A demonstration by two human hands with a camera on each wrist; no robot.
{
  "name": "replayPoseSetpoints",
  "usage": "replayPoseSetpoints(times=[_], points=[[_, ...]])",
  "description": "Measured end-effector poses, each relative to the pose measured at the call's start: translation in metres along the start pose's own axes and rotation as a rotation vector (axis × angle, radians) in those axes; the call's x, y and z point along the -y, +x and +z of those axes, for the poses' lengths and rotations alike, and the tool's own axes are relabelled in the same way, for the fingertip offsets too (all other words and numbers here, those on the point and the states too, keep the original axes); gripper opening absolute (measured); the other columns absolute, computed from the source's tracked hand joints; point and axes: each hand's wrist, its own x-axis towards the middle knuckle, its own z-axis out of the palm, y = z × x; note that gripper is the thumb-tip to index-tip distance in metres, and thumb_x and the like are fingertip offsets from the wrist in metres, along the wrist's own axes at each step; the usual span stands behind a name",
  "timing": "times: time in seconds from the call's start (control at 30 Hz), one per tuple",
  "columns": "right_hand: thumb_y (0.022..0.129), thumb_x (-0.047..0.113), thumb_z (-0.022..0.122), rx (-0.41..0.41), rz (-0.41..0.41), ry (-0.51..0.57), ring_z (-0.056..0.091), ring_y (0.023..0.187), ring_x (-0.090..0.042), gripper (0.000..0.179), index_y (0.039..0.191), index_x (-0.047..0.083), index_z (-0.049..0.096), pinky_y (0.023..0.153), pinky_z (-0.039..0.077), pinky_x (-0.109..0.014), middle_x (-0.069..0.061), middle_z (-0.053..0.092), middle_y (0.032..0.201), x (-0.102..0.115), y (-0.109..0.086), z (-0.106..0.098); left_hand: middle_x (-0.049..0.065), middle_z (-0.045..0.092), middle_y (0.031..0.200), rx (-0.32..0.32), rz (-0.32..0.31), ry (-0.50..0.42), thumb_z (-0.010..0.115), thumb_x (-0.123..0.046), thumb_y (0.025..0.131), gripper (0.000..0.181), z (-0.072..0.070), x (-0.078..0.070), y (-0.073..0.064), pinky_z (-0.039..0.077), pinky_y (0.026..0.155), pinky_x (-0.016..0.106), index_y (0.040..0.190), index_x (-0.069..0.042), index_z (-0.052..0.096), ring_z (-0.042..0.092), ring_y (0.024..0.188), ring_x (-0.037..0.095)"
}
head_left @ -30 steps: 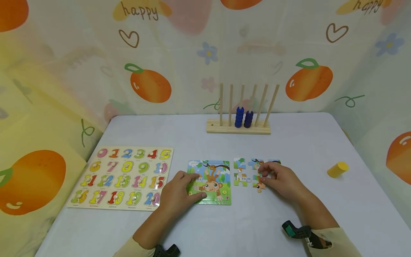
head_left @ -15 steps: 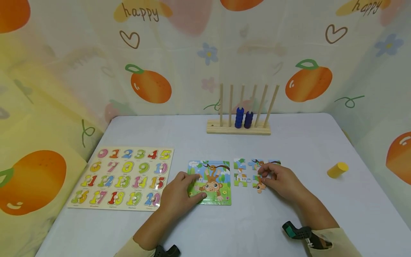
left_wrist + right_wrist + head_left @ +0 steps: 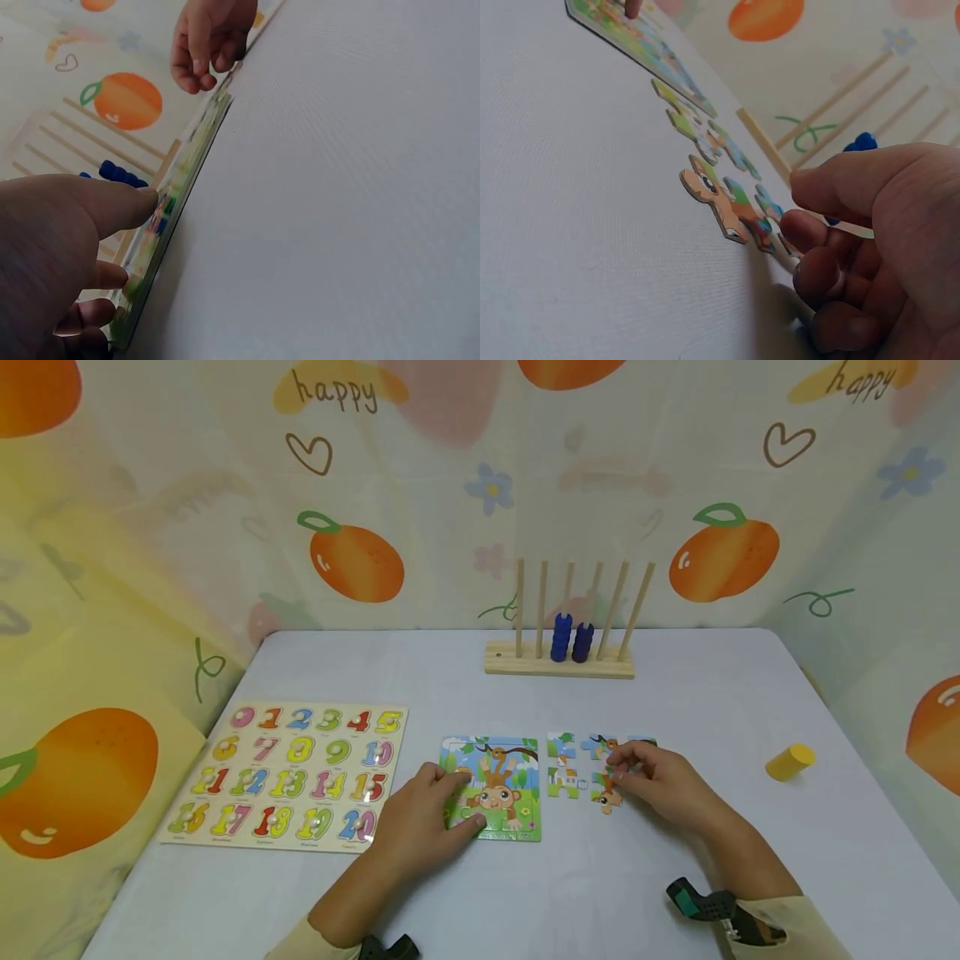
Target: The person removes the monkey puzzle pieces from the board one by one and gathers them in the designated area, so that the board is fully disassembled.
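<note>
A square monkey puzzle (image 3: 498, 793) lies flat in front of me in the head view. At its left side is my left hand (image 3: 420, 810), thumb and index finger spread over the picture; the left wrist view shows the thumb at the edge of the puzzle (image 3: 176, 187). My right hand (image 3: 663, 781) is over loose puzzle pieces (image 3: 562, 781) to the right of it. A piece with part of the monkey's face (image 3: 716, 202) lies just beyond its fingertips in the right wrist view. The right fingers are loosely bent, nothing visible between them. They hide some pieces.
A wooden number board (image 3: 285, 777) with knobbed digits lies to the left. At the back stands a peg rack (image 3: 558, 668) with blue beads on two pegs. A yellow cylinder (image 3: 790, 762) is on the right side of the white table (image 3: 712, 685).
The head view has shifted very slightly. Both hands stay almost in place, and the puzzle and pieces lie as before.
</note>
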Motion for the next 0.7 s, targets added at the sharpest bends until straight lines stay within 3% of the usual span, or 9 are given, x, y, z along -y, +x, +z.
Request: replayPoseSetpoints(times=[0.27, 0.43, 0.7], points=[[0.103, 0.013, 0.070, 0.061, 0.018, 0.040, 0.063, 0.080, -0.018, 0.017, 0.119, 0.007, 0.071, 0.071, 0.051, -0.027, -0.005, 0.070, 0.104, 0.006, 0.004, -0.002, -0.003, 0.056, 0.102, -0.002, 0.058, -0.032, 0.085, -0.046, 0.087, 0.057, 0.002, -0.006, 0.009, 0.039, 0.075, 0.034, 0.135, -0.018, 0.074, 0.045, 0.084, 0.015], [0.104, 0.016, 0.072, 0.092, 0.014, 0.079, 0.063, 0.079, -0.020, 0.019, 0.119, 0.005, 0.070, 0.071, 0.053, -0.028, -0.008, 0.070, 0.107, 0.012, 0.006, -0.001, -0.005, 0.055, 0.100, -0.003, 0.118, -0.017, 0.084, -0.052, 0.088, 0.058, 0.008, -0.012, 0.018, 0.038, 0.076, 0.035, 0.135, -0.019, 0.075, 0.045, 0.084, 0.013], [0.104, 0.018, 0.071, 0.103, 0.006, -0.012, 0.058, 0.075, -0.021, 0.014, 0.117, 0.012, 0.073, 0.064, 0.051, -0.029, -0.005, 0.068, 0.106, 0.017, 0.018, 0.003, -0.007, 0.056, 0.101, -0.013, 0.171, -0.013, 0.086, -0.061, 0.084, 0.069, 0.019, -0.013, 0.023, 0.038, 0.081, 0.036, 0.139, -0.022, 0.073, 0.047, 0.088, 0.011]])
